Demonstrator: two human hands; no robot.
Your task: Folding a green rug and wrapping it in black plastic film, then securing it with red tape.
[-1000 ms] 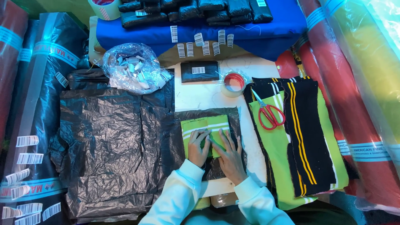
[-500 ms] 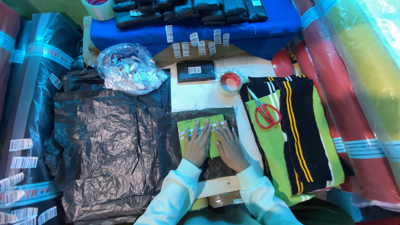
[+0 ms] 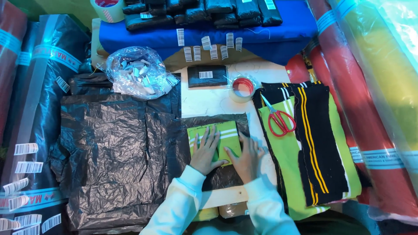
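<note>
- Since a moment ago, both palms have slid a little lower on the green piece, and the view has crept in closer to the table.
- Left hand [image 3: 205,152] lies flat, fingers spread apart, pressing the left half of the folded green ribbed fabric [image 3: 214,135]; nothing is gripped.
- Right hand [image 3: 247,156] lies flat too, fingers close together, on the lower right corner of the same piece and partly on the black plastic sheet [image 3: 226,124] under it.
- That green fabric, with its 2 white stripes, sits on the black sheet at the near middle of the white table [image 3: 204,102], directly ahead of my wrists.
- Its long axis runs away from me, stripes crossing left to right; the free upper edge lies beyond my fingertips, and the left hand reaches further up it than the right.
- To my left, a big crumpled pile of black plastic bags [image 3: 109,152] touches the sheet's edge.
- To my right, red-handled scissors [image 3: 278,119] rest on a stack of green and black striped knit pieces [image 3: 309,148], well apart from my right hand.
- Further off sit a roll of clear tape with a red core [image 3: 242,88], a wrapped black packet [image 3: 207,75], and a clear bag of small labels [image 3: 137,74].
</note>
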